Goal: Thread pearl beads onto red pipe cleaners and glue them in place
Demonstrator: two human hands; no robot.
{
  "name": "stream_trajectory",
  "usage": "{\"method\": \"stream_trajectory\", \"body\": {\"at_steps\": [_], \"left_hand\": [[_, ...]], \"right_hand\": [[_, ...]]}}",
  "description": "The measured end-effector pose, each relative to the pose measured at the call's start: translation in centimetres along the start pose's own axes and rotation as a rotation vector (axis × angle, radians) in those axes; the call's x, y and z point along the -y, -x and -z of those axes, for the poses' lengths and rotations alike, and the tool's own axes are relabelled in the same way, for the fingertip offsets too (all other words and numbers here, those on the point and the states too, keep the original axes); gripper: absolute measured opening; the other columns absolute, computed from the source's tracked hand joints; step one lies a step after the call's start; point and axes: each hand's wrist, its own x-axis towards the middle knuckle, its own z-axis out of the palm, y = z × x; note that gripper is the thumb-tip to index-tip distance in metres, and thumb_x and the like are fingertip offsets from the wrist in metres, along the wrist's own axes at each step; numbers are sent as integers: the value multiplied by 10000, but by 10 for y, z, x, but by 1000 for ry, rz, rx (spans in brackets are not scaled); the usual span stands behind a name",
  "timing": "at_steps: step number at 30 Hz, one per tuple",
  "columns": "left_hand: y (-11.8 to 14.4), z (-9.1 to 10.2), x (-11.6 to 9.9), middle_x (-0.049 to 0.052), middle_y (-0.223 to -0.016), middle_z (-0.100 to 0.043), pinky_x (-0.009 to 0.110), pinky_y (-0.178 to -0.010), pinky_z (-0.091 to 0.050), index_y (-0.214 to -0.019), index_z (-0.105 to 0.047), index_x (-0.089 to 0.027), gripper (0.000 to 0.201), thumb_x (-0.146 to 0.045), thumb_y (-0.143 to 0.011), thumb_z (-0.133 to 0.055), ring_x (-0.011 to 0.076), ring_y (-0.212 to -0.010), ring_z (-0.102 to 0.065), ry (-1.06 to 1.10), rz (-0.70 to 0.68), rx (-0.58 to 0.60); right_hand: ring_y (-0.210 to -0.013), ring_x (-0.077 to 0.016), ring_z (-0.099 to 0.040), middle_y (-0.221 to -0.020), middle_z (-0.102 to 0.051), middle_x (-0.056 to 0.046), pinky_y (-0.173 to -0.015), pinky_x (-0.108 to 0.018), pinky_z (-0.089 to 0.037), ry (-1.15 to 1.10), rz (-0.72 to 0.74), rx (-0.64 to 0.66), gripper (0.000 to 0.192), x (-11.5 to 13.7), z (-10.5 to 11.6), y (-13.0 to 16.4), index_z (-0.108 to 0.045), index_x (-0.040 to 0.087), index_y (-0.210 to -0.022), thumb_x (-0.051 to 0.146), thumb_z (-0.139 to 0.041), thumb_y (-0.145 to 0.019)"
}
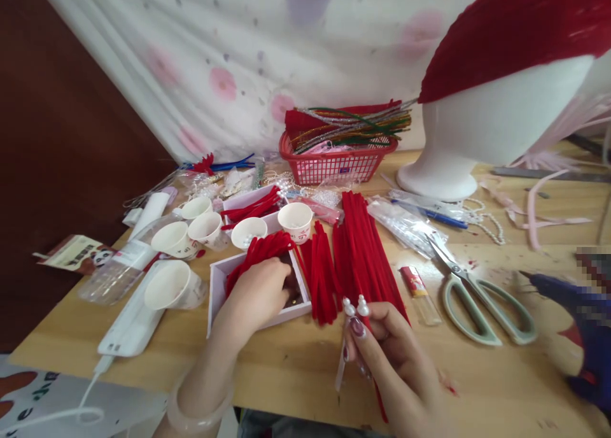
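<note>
While my right hand (398,367) pinches pearl beads (363,308) between thumb and fingers, my left hand (260,295) dips into the white box (217,295), its grip hidden.

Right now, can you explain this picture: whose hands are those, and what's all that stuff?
No robot here! Both are bare and belong to whoever wears the camera on their head, looking forward and down. The left hand reaches into a white box; I can't tell whether it holds anything. The right hand pinches pieces tipped with white beads. On the wooden table are paper cups, red fuzzy strips, scissors, a lighter, a red basket and a white head-shaped stand.
</note>
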Motion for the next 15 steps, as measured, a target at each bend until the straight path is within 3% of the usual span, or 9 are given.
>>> {"method": "stream_trajectory", "body": {"at_steps": [3,9,12,15], "left_hand": [[5,5,2,91,-863,-754,362,-784,-495,-651,-650,-203,213,-44,-783,-598,282,-859,-717,54,0,-29],[24,5,0,17,-755,-772,295,-653,-560,-848,-683,-212,135,-171,-900,-566,200,-686,-737,317,73,-233],[36,-2,1,39,-818,-810,261,-640,-608,-854,-753,-196,62,-203,-809,-710,185,-707,-759,731,96,-472],[47,-13,3,7,-691,-784,178,-539,-577,-745,-780,-202,102,-235,-716,-872,122,-574,-698,1202,49,-515]], "right_hand": [[-588,-138,-538,-650,-638,32,-548,-219,-479,-27,-24,24,272,4,-2,1,-657,252,-891,515,-720,-923],[-584,-121,-536,-687,-699,16,-552,-195,-455,-60,-66,16,240,10,-8,4,-701,269,-900,505,-746,-906],[-599,-129,-556,-744,-740,-3,-542,-200,-450,-29,-44,70,233,14,-12,2,-737,287,-874,518,-741,-902],[-599,-144,-602,-718,-743,-8,-551,-218,-473,-13,19,171,219,20,-18,1,-754,303,-860,508,-715,-924]]}}
